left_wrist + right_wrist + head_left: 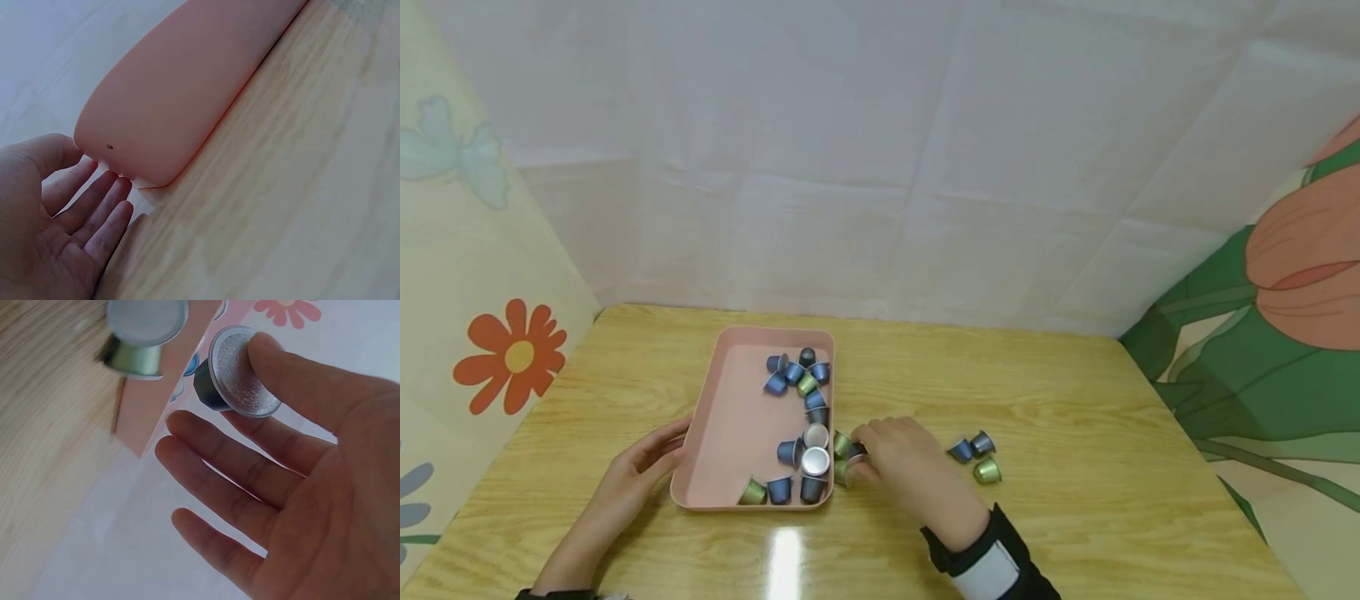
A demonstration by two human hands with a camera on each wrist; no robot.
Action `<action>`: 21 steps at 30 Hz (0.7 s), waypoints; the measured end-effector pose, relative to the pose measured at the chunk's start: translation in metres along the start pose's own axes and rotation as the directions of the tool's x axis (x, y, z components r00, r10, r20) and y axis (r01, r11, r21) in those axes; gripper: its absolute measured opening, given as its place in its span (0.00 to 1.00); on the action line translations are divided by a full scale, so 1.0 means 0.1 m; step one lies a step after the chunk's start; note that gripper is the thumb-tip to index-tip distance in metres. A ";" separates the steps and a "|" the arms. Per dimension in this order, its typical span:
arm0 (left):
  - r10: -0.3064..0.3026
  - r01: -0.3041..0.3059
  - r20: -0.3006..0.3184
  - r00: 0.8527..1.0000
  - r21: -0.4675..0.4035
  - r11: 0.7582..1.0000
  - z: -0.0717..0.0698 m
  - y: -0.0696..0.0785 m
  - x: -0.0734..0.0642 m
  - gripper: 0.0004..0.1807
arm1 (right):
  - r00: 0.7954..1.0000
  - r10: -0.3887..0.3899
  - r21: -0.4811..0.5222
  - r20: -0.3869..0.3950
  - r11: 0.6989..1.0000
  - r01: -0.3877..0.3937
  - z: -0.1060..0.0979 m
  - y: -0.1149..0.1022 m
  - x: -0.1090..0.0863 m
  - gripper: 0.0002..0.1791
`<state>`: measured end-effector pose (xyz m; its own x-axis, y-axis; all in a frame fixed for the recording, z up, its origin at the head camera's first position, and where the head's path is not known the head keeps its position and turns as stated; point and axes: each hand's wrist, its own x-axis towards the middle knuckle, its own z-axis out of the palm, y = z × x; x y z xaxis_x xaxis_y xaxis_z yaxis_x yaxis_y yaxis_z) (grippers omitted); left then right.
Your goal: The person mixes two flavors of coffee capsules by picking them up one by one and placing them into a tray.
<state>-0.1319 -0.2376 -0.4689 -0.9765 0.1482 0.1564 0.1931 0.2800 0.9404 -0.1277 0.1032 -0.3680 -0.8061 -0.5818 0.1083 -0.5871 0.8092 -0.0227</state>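
A pink tray (730, 417) holds several blue, green and dark coffee capsules, mostly along its right side. My left hand (632, 479) is at the tray's left wall, thumb and fingertips touching it, palm off the wall in the left wrist view (56, 219). Between thumb and index finger, my right hand (902, 467) pinches a dark coffee capsule (244, 378), its silver lid towards the thumb. The other right fingers are stretched out. Just outside the tray's right wall, two green capsules (841, 473) sit close to the right fingertips.
On the table (1075, 517), right of the right hand, lie two blue capsules (982, 443) and a green capsule (987, 471). A white cloth (850, 167) hangs behind the table. Flower-printed panels (508, 358) stand at both sides.
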 end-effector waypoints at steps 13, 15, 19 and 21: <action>-0.013 0.013 -0.002 1.000 0.004 1.000 0.01 -0.01 -0.01 0.26 | 0.983 -0.172 -0.017 -0.064 0.985 0.171 0.05 -0.39 0.27 0.17; -0.014 0.014 -0.002 1.000 0.008 1.000 0.01 -0.01 -0.01 0.26 | 0.981 -0.183 -0.020 -0.067 0.983 0.182 0.06 -0.43 0.31 0.17; -0.012 0.013 -0.002 1.000 0.012 1.000 0.00 0.00 0.00 0.25 | 0.975 -0.210 -0.045 -0.076 0.977 0.207 0.09 -0.50 0.39 0.18; -0.012 0.012 -0.002 1.000 0.011 1.000 0.00 0.00 0.00 0.26 | 0.970 -0.227 -0.055 -0.087 0.973 0.223 0.10 -0.52 0.42 0.18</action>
<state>-0.1316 -0.2374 -0.4695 -0.9790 0.1430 0.1453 0.1820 0.2919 0.9390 -0.1317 0.0363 -0.3725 -0.6424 -0.7407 0.1968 -0.7468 0.6627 0.0565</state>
